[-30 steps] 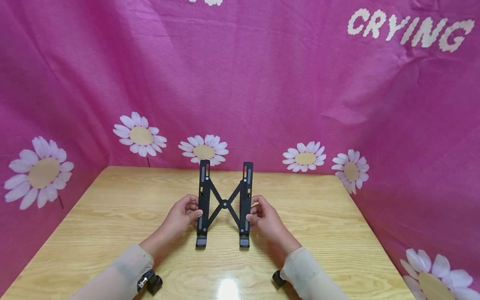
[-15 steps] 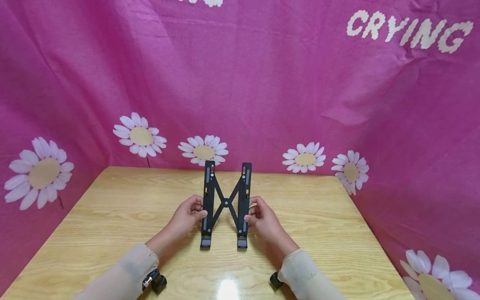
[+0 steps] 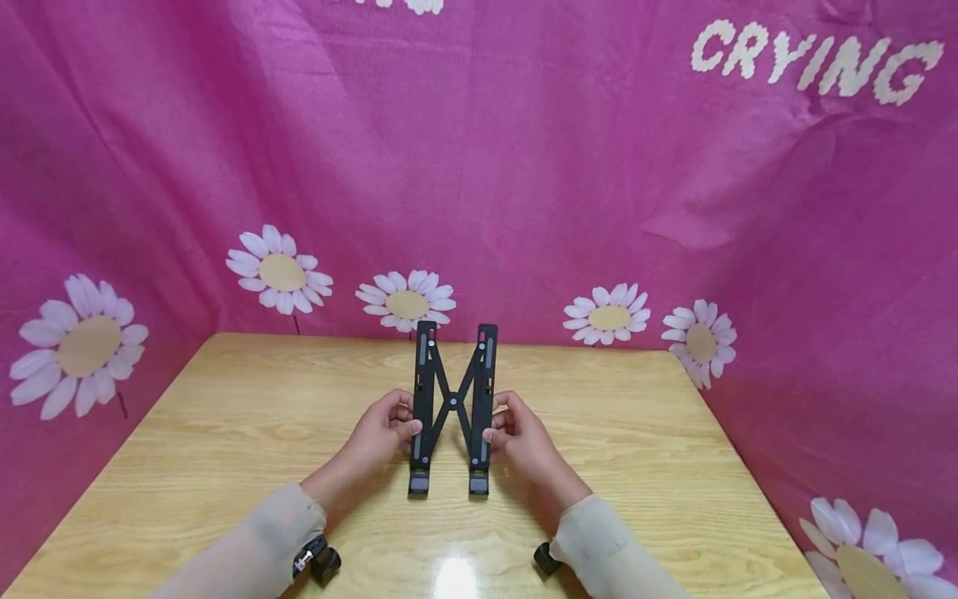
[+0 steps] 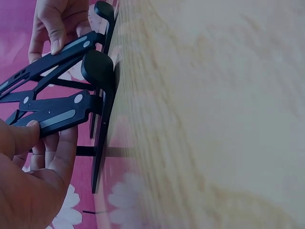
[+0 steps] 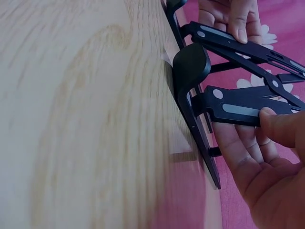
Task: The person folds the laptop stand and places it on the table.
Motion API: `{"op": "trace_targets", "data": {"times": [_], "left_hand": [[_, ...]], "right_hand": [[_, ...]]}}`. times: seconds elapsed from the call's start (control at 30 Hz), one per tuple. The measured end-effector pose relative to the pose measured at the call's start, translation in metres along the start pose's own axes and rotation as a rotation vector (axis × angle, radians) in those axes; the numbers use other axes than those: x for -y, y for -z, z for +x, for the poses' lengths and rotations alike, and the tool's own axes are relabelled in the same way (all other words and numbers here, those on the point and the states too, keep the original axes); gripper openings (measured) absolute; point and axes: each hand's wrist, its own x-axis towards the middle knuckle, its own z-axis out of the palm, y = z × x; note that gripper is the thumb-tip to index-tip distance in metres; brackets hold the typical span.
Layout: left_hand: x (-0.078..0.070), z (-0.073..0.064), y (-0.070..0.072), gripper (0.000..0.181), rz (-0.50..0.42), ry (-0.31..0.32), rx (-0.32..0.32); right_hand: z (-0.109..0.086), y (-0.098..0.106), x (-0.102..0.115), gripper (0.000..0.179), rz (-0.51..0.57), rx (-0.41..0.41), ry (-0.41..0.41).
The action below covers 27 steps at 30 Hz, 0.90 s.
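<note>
A black folding laptop stand (image 3: 453,401) stands on the wooden table, its two long side rails joined by an X of crossed bars with a centre pivot. My left hand (image 3: 385,433) pinches the left rail, thumb on the top face and fingers curled beneath. On the other side my right hand (image 3: 521,433) grips the right rail in the same way. Grey pads line the rails, as the laptop stand (image 4: 62,119) shows in the left wrist view. In the right wrist view the hooked front lips of the laptop stand (image 5: 191,67) rise close to the tabletop.
The light wooden table (image 3: 247,399) ends at a pink cloth backdrop (image 3: 516,166) with white daisies and lettering, which also encloses both sides. Dark wrist devices sit at the cuffs of both beige sleeves (image 3: 617,541).
Both hands have moved toward each other, the left one farther. The laptop stand's rails have drawn closer together and its crossed bars have narrowed.
</note>
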Motion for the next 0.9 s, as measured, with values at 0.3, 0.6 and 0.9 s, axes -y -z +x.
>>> {"op": "trace_targets", "data": {"times": [0.3,0.6,0.9], "left_hand": [[0.001,-0.001,-0.004,0.017,0.016,0.021,-0.004],[-0.001,0.001,-0.008,0.017,0.006,-0.003,0.018],[-0.001,0.004,-0.012,0.017,0.022,0.009,0.004]], "right_hand": [[-0.003,-0.003,-0.001,0.035,0.009,-0.013,-0.006],[0.002,0.000,-0.003,0.033,0.021,0.006,0.010],[0.002,-0.003,-0.002,0.033,0.014,-0.002,0.000]]}}
